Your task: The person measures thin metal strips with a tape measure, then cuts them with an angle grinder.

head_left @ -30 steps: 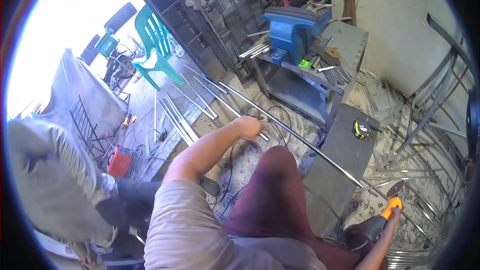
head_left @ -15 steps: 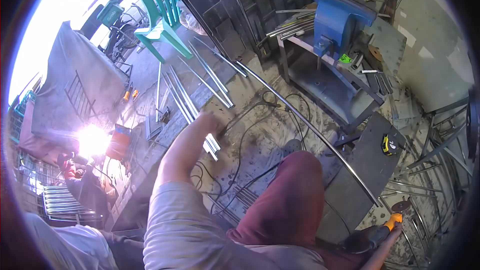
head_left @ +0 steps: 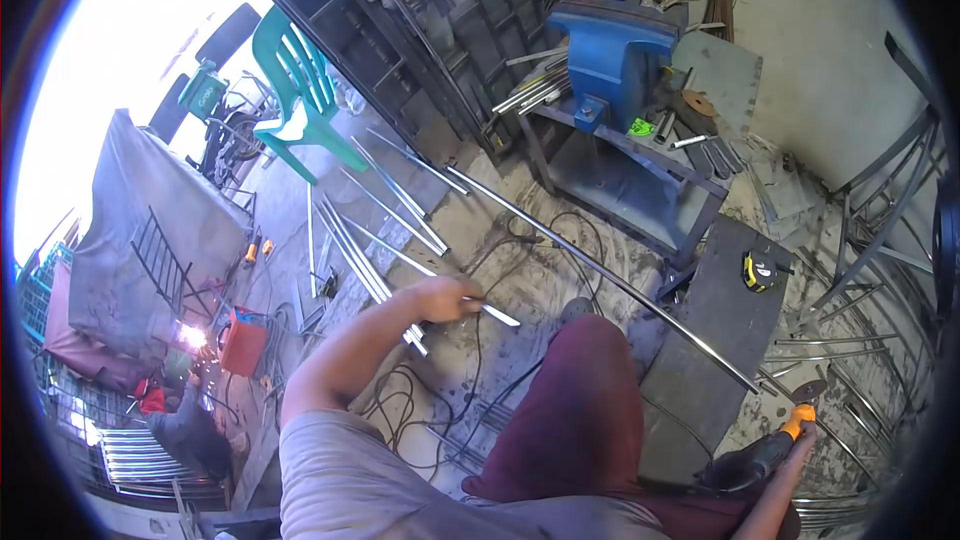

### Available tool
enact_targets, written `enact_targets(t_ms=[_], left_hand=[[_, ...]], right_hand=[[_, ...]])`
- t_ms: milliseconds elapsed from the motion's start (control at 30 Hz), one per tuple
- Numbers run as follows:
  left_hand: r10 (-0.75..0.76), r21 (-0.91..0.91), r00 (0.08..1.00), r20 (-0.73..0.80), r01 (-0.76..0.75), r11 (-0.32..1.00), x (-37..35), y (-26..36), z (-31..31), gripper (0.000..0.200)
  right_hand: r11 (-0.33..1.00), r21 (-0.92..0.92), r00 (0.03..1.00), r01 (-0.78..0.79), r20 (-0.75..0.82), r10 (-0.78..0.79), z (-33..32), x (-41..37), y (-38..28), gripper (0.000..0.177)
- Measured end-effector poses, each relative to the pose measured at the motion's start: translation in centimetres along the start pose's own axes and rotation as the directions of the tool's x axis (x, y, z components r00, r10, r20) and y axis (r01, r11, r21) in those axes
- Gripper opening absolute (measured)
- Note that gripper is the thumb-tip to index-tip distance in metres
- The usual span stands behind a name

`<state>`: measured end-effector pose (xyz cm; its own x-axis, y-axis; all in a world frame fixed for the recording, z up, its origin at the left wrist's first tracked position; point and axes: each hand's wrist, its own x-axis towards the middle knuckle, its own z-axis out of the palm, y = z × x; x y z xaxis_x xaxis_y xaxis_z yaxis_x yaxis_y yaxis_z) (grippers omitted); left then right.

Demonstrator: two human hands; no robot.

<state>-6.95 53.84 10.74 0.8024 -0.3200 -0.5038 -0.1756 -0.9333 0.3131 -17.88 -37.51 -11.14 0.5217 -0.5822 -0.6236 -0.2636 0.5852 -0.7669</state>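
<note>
My left hand (head_left: 447,298) is closed around a shiny metal tube (head_left: 500,315), whose slanted end points toward my knee. Beside that arm, several more metal tubes (head_left: 360,265) lie on the floor. At the lower right, my right hand (head_left: 804,443) grips an angle grinder (head_left: 745,465) by its orange front part, with the cutting disc (head_left: 810,392) facing away from me. A long steel tube (head_left: 610,278) slants across the middle, its near end close to the disc.
A blue vise (head_left: 620,55) is mounted on a metal stand (head_left: 640,175). On a dark board (head_left: 715,340) rests a yellow tape measure (head_left: 762,272). Black cables (head_left: 395,400) loop over the floor. A person (head_left: 185,425) welds at the left, near a green chair (head_left: 300,100).
My left hand has lifted one tube from the group on the floor and moved slightly right and nearer. The welding glare has shrunk. My view has shifted; the grinder remains in my right hand.
</note>
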Motion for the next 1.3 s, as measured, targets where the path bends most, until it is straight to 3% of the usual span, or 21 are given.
enact_targets(t_ms=[67, 133, 200, 267, 333, 433, 567, 700, 800, 900, 1300], left_hand=[[0.077, 0.041, 0.997, -0.006, -0.077, 0.996, 1.7, 8.8, -1.8, 0.034], [0.132, 0.164, 0.984, 0.122, -0.151, 0.975, 4.0, 17.7, -3.0, 0.029], [0.205, 0.126, 0.968, 0.144, -0.223, 0.967, 4.8, 26.5, -3.4, 0.03], [0.517, 0.054, 0.856, 0.012, -0.517, 0.854, 6.4, 32.1, -1.7, 0.033], [0.669, 0.11, 0.738, -0.087, -0.66, 0.743, 6.6, 38.6, -1.7, 0.038], [0.719, 0.149, 0.686, -0.108, -0.704, 0.694, 6.0, 48.5, -3.3, 0.042], [0.753, 0.164, 0.642, -0.148, -0.735, 0.658, 8.1, 57.6, -3.0, 0.044], [0.784, 0.236, 0.607, -0.132, -0.749, 0.619, 13.1, 61.2, -1.2, 0.045], [0.752, 0.201, 0.653, -0.089, -0.728, 0.655, 15.8, 61.6, 0.6, 0.048], [0.743, 0.179, 0.667, -0.049, -0.726, 0.664, 17.6, 61.1, 2.3, 0.049], [0.716, 0.224, 0.698, 0.007, -0.699, 0.679, 24.4, 56.8, 5.5, 0.053]], right_hand=[[1.0, 0.013, 1.0, -0.012, 0.007, 0.012, -0.6, 0.4, 0.1, 0.044], [1.0, 0.016, 1.0, -0.024, 0.018, 0.024, -1.4, 0.7, -0.1, 0.044], [0.999, 0.025, 0.999, -0.029, 0.033, 0.028, -2.1, 1.3, -0.8, 0.044], [0.999, 0.037, 0.998, -0.032, 0.046, 0.031, -2.9, 1.9, -1.4, 0.045], [0.998, 0.047, 0.997, -0.036, 0.069, 0.032, -3.8, 2.7, -2.2, 0.045], [0.997, 0.054, 0.991, -0.052, 0.125, 0.045, -5.3, 3.4, -3.3, 0.045], [0.992, 0.071, 0.975, -0.102, 0.206, 0.085, -3.6, -1.8, -6.6, 0.048], [0.989, 0.134, 0.988, -0.061, 0.15, 0.04, -2.7, -4.5, -8.7, 0.048], [0.975, 0.21, 0.992, -0.076, 0.118, 0.052, -3.9, -4.2, -8.8, 0.047], [0.98, 0.198, 0.99, -0.004, 0.139, -0.024, -5.2, -4.1, -8.7, 0.045], [0.972, 0.23, 0.996, -0.052, 0.078, 0.035, -5.8, -3.9, -8.5, 0.041]])
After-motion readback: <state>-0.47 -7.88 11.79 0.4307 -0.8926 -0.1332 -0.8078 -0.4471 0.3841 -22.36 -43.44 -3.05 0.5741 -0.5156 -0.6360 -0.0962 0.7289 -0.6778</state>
